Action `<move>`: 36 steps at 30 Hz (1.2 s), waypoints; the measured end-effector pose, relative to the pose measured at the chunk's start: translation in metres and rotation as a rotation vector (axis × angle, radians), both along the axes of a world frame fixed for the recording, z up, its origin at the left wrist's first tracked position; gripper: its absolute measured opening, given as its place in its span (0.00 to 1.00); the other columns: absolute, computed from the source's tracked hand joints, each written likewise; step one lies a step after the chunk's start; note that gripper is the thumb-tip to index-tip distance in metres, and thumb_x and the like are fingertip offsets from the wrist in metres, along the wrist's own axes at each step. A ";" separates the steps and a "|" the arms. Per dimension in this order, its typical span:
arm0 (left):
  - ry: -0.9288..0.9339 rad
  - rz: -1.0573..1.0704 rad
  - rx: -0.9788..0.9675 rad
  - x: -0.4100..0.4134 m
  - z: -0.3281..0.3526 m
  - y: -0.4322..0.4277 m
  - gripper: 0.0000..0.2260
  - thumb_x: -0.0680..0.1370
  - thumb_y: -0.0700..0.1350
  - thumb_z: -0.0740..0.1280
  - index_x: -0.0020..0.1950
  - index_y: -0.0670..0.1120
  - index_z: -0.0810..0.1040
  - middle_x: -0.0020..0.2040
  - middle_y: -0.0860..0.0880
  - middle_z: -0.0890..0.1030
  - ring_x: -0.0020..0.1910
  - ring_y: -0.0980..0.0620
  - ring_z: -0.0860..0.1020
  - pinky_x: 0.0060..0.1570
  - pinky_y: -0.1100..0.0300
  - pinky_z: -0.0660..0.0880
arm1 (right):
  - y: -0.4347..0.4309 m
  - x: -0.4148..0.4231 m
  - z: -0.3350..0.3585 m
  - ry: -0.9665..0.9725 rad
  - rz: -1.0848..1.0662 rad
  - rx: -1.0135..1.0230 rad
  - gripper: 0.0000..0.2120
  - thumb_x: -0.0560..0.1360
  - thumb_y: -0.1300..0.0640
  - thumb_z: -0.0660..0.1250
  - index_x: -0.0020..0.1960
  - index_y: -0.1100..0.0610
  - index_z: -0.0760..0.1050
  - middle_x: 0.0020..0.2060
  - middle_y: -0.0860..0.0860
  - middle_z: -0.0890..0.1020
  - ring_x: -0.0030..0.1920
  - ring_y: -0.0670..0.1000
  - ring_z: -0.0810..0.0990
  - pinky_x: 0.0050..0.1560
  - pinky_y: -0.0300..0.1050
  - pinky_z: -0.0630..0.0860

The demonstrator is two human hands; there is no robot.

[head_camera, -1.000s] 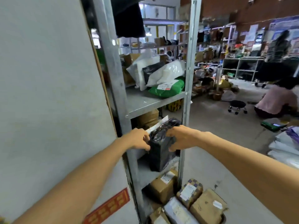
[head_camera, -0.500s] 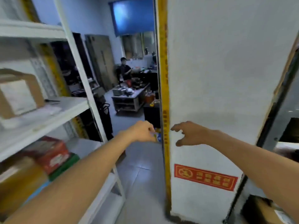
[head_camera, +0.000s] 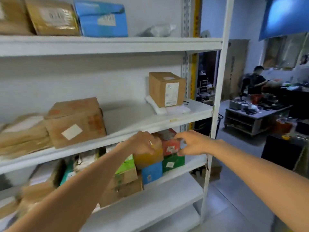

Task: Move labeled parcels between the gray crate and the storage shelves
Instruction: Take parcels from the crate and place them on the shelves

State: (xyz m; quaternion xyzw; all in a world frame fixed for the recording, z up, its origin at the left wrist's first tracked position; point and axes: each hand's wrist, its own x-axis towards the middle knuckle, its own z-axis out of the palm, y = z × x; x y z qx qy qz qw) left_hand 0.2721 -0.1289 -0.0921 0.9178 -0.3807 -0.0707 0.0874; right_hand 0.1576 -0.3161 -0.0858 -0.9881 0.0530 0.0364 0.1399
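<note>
White storage shelves (head_camera: pixel 167 122) fill the left of the view and hold several labeled parcels. My left hand (head_camera: pixel 142 143) hovers with curled fingers in front of an orange-brown parcel (head_camera: pixel 148 159) on the third shelf; I see nothing clearly held in it. My right hand (head_camera: pixel 192 143) reaches with relaxed, spread fingers at a red box (head_camera: pixel 170 146), its thumb close to the box's lower corner. A green box (head_camera: pixel 173 163) and a blue box (head_camera: pixel 152 173) lie under these. The gray crate is not in view.
A brown carton (head_camera: pixel 76 122) and a small upright carton (head_camera: pixel 167 89) stand on the middle shelf. The shelf's white post (head_camera: pixel 215 114) rises just right of my hands. Beyond it are an open tiled floor, a low cart (head_camera: pixel 250 118) and a person at a desk.
I let go of the black parcel at the metal rack and turned left past the white pillar. Both hands, now without the parcel, are in front of the white shelves.
</note>
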 end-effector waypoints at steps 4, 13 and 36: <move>-0.046 0.188 -0.042 0.019 0.002 0.008 0.15 0.70 0.52 0.73 0.57 0.53 0.80 0.54 0.50 0.81 0.54 0.49 0.79 0.50 0.59 0.75 | -0.014 0.021 0.004 0.005 0.095 -0.009 0.28 0.64 0.46 0.73 0.63 0.48 0.74 0.55 0.49 0.78 0.53 0.51 0.78 0.55 0.52 0.78; -0.039 0.280 -0.075 0.057 0.011 -0.045 0.17 0.70 0.53 0.73 0.57 0.51 0.79 0.50 0.52 0.82 0.51 0.51 0.80 0.54 0.56 0.76 | -0.091 0.058 0.027 -0.018 0.088 -0.060 0.33 0.72 0.49 0.72 0.74 0.51 0.64 0.65 0.51 0.72 0.60 0.49 0.72 0.52 0.40 0.69; -0.041 0.432 -0.272 0.206 0.071 -0.120 0.18 0.71 0.51 0.75 0.59 0.49 0.79 0.57 0.47 0.80 0.55 0.48 0.79 0.58 0.55 0.75 | -0.212 0.218 0.075 -0.165 0.049 0.005 0.32 0.70 0.49 0.75 0.71 0.53 0.69 0.67 0.50 0.74 0.65 0.49 0.73 0.65 0.45 0.71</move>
